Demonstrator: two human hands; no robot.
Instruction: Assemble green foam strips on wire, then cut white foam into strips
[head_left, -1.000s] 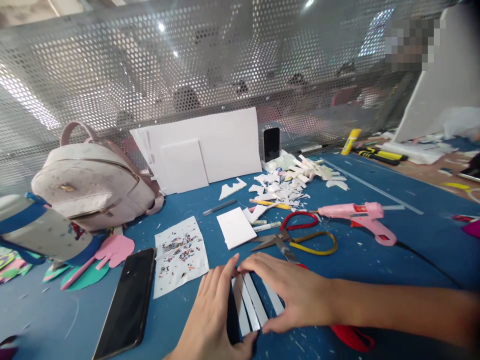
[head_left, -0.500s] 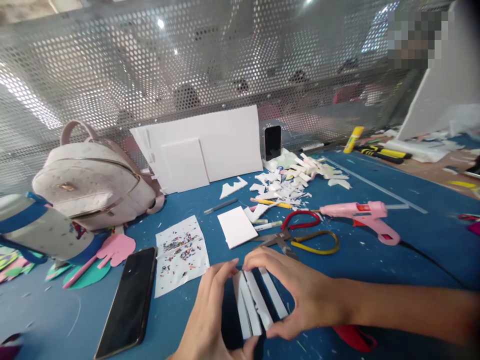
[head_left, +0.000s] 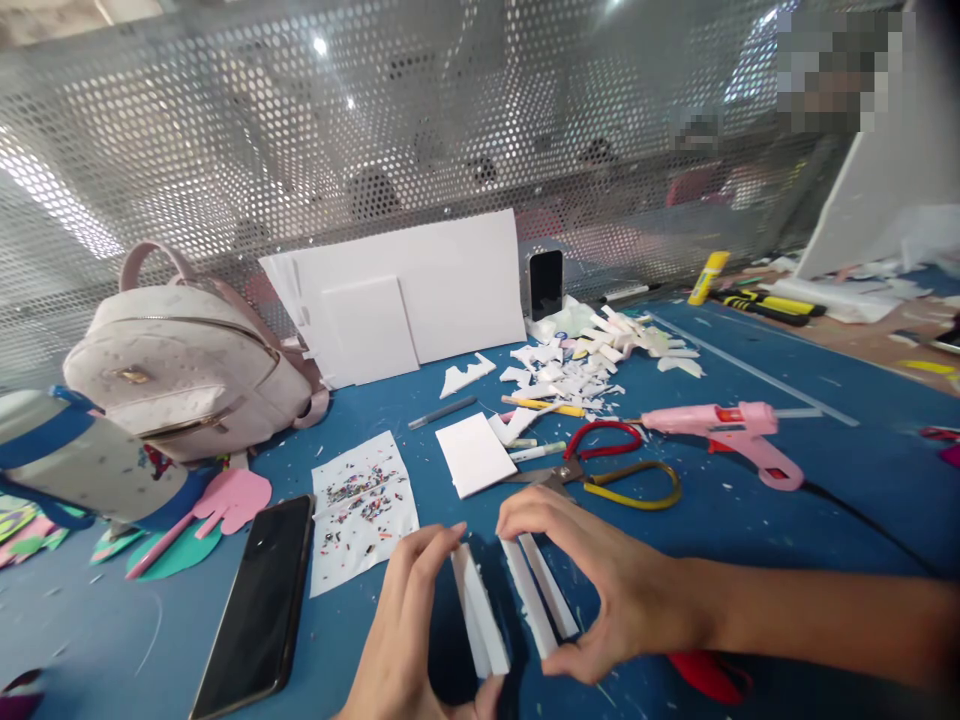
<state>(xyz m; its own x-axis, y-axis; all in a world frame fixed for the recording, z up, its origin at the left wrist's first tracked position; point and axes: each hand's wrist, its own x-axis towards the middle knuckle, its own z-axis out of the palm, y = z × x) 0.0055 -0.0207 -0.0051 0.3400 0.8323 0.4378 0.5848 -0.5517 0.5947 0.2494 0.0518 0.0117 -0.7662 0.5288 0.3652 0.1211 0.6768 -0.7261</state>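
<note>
Between the fingertips and thumb of my left hand is a pair of white foam board strips, lying side by side. My right hand pinches another white foam strip by its two ends. One more strip lies under the right palm, slightly apart from the pinched one. Blue table shows between the two sets. Just beyond the right hand lie scissors with one red and one yellow handle, next to a white foam square.
A pink glue gun with a cord lies right. White scraps are heaped at the back. Left are a phone, a bead-strewn paper, a bottle and a backpack. White boards lean on the perforated screen.
The strips have parted into two sets: my left hand's moved slightly left, and a gap of table opened in the middle. The right hand's strip shifted right, closer to the outer strip.
</note>
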